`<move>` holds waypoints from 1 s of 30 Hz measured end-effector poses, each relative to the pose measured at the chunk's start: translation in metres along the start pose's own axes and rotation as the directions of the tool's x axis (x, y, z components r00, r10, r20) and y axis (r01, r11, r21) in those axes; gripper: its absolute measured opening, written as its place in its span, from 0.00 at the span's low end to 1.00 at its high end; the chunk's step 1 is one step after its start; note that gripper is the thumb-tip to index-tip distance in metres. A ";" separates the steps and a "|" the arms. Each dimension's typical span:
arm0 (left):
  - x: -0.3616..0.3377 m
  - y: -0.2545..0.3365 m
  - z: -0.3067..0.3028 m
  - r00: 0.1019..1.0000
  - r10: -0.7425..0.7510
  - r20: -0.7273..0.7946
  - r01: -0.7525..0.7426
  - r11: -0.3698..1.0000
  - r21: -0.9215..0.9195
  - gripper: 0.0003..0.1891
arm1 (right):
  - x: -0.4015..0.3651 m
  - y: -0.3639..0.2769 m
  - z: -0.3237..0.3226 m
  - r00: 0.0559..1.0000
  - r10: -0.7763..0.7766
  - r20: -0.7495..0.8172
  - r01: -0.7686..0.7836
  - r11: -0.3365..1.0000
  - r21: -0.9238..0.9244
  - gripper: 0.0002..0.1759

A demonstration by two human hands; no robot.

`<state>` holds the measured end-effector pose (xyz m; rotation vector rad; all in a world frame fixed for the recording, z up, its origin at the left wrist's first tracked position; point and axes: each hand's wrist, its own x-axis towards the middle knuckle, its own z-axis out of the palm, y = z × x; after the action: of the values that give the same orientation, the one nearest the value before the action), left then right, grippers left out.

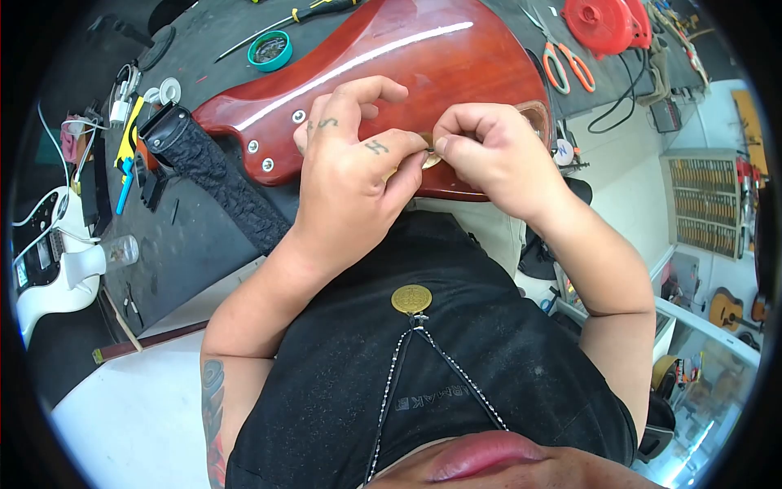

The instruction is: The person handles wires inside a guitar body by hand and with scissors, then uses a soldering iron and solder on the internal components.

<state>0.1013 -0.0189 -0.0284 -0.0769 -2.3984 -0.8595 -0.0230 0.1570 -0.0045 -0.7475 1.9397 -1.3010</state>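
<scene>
A glossy reddish-brown guitar body [391, 77] lies on the dark bench before me. Over its near edge, my left hand [350, 163] and my right hand [493, 159] meet. Thumb and index finger of the left pinch a small gold-coloured metal part [431, 160], most of it hidden by the fingertips. The right fingers are closed at the same part; whether they grip it or something tiny on it is too small to tell. Round metal fittings [254, 147] sit on the body to the left. A cavity opening [533, 116] shows just beyond my right hand.
A teal cup [270, 51] of small parts and a screwdriver [314, 12] lie behind the guitar. Orange-handled scissors [562, 65] and a red reel [603, 24] are at back right. A black strap [220, 175] crosses the bench at left, near a white guitar [61, 285].
</scene>
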 end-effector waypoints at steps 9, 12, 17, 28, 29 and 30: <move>-0.001 -0.003 0.000 1.000 -0.010 -0.003 0.010 1.000 -0.018 0.09 | -0.003 0.003 -0.015 0.878 -0.471 -0.087 0.382 0.798 -0.466 0.04; -0.001 -0.003 0.001 1.000 -0.025 0.010 0.026 0.999 -0.041 0.09 | 0.003 0.010 -0.014 0.554 -0.819 0.147 0.633 0.301 -0.713 0.17; -0.001 -0.004 0.001 1.000 -0.020 0.014 0.021 0.998 -0.060 0.09 | 0.007 0.016 -0.008 0.552 -0.810 0.199 0.641 0.259 -0.722 0.13; 0.000 -0.002 0.004 0.997 0.055 -0.053 -0.055 0.998 0.004 0.09 | 0.002 0.005 -0.019 0.932 0.261 0.254 -0.361 0.750 0.555 0.09; 0.000 -0.002 0.002 0.997 0.053 -0.054 -0.053 0.999 0.003 0.09 | 0.001 0.004 -0.018 0.931 0.262 0.255 -0.363 0.750 0.553 0.09; 0.000 -0.001 0.000 0.999 0.036 -0.029 -0.036 0.999 0.014 0.09 | -0.001 0.002 -0.016 0.999 0.017 -0.028 -0.014 0.995 0.102 0.06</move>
<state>0.1013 -0.0198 -0.0288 -0.1009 -2.3678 -0.8225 -0.0352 0.1668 -0.0022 -0.6657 1.8824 -1.3973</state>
